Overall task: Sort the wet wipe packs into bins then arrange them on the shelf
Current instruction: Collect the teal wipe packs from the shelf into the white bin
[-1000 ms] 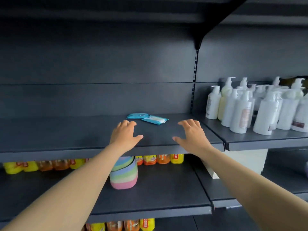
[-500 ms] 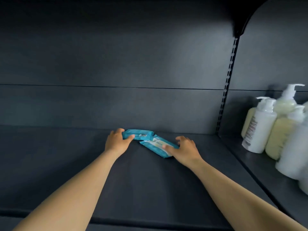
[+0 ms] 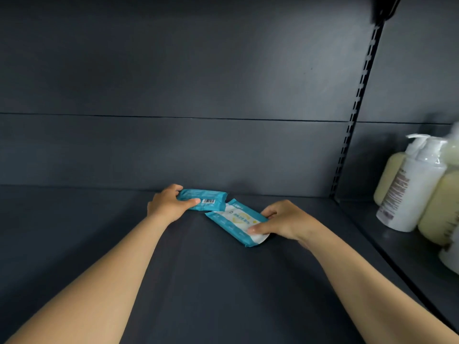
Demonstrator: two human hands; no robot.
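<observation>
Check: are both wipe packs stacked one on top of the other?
No, the two packs lie side by side on the shelf: the left hand grips the barcode pack, the right hand the other pack.

The scene is dimly lit, and most of the frame is taken up by dark grey surfaces. A soft, pale patch of reflected light is seen on the back panel (image 3: pixel 293 95) right of centre in the upper half; no hard glare is produced. The upper left corner is left darkest. Faint shadows are cast on the shelf (image 3: pixel 198 281) under the forearms. The centre is rendered fairly sharp, so that a barcode can be made out there. At the right edge the pump bottles (image 3: pixel 412 184) are smeared and blurred. Straight lines are bowed by the wide-angle lens, most strongly at the right edge.
</observation>
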